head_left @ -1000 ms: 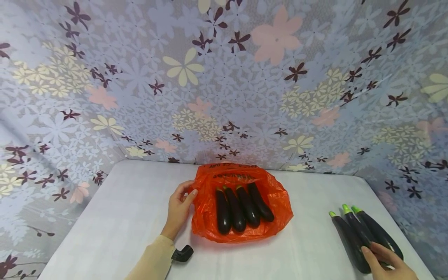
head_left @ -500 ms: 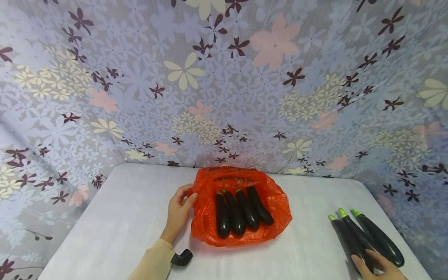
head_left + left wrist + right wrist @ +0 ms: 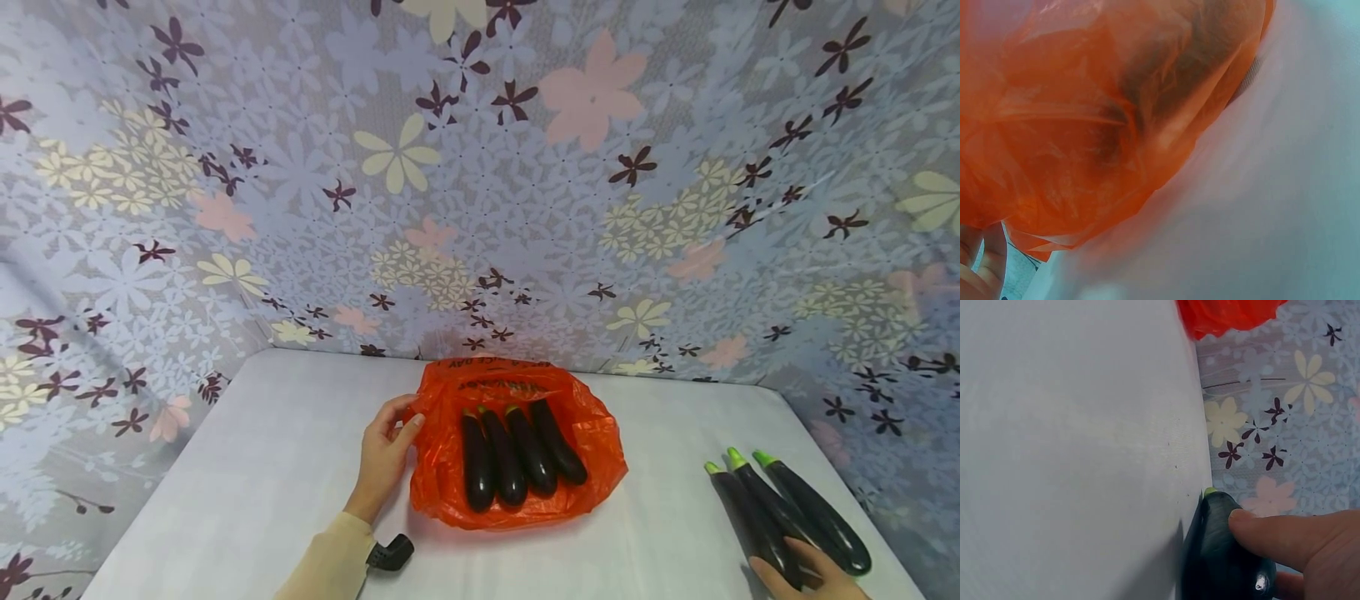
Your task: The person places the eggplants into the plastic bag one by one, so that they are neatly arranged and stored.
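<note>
An orange-red plastic bag (image 3: pixel 603 454) lies spread on the white table, with several dark purple eggplants (image 3: pixel 480 467) side by side on it. At its left edge my left hand (image 3: pixel 381 457) pinches the film between thumb and fingers. In the left wrist view, fingers (image 3: pixel 996 250) show at the edge of the bag (image 3: pixel 1072 150), through which dark shapes show. On the right, three eggplants with green stem ends lie together. My right hand (image 3: pixel 810 577) grips the lower end of the leftmost eggplant (image 3: pixel 750 517); in the right wrist view its thumb (image 3: pixel 1272 534) presses that eggplant (image 3: pixel 1216 550).
The middle eggplant (image 3: pixel 776 506) and the outer right eggplant (image 3: pixel 817 510) lie beside the gripped one, near the right edge of the white table (image 3: pixel 667 500). Flower-patterned fabric (image 3: pixel 480 208) stands behind and at both sides. A black device (image 3: pixel 392 552) sits at my left wrist.
My right hand has shifted left and down, its thumb now at the left side of the leftmost eggplant. The middle eggplant's stem has moved slightly left. My left hand keeps its hold.
</note>
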The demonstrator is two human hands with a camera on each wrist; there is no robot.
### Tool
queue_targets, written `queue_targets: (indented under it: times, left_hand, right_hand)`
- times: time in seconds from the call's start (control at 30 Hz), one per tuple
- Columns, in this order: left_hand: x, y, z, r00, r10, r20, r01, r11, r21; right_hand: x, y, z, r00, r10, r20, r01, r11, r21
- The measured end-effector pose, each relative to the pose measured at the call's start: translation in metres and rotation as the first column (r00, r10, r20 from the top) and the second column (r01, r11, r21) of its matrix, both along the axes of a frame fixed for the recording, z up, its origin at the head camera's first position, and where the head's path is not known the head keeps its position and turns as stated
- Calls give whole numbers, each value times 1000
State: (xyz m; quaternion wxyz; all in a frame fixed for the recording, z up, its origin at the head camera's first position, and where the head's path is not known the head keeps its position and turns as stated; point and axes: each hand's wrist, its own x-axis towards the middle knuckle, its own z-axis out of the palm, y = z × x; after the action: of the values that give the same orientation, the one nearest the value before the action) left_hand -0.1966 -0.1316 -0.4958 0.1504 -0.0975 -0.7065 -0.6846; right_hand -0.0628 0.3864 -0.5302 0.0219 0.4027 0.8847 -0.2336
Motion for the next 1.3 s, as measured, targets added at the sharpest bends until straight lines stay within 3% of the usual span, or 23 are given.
queue_targets:
  times: [0.37, 0.63, 0.7, 0.93, 1.3]
  left_hand:
    - [-1, -1, -1, 1000, -7, -18, 7, 1000, 11]
    - [-1, 0, 0, 1000, 7, -3, -7, 1000, -5]
    - [-1, 1, 3, 1000, 9, 0, -9, 1000, -2]
    - [13, 4, 29, 1000, -12, 0, 12, 1000, 21]
    - [15, 4, 33, 1000, -15, 16, 14, 999, 32]
  right_hand:
    - [0, -8, 9, 997, -75, -12, 74, 996, -50]
    - [1, -11, 14, 998, -63, -29, 61, 996, -67]
    - [2, -11, 14, 999, -44, -10, 43, 997, -63]
    - [3, -11, 24, 998, 27, 63, -21, 996, -84]
    - [4, -39, 53, 997, 65, 51, -63, 997, -39]
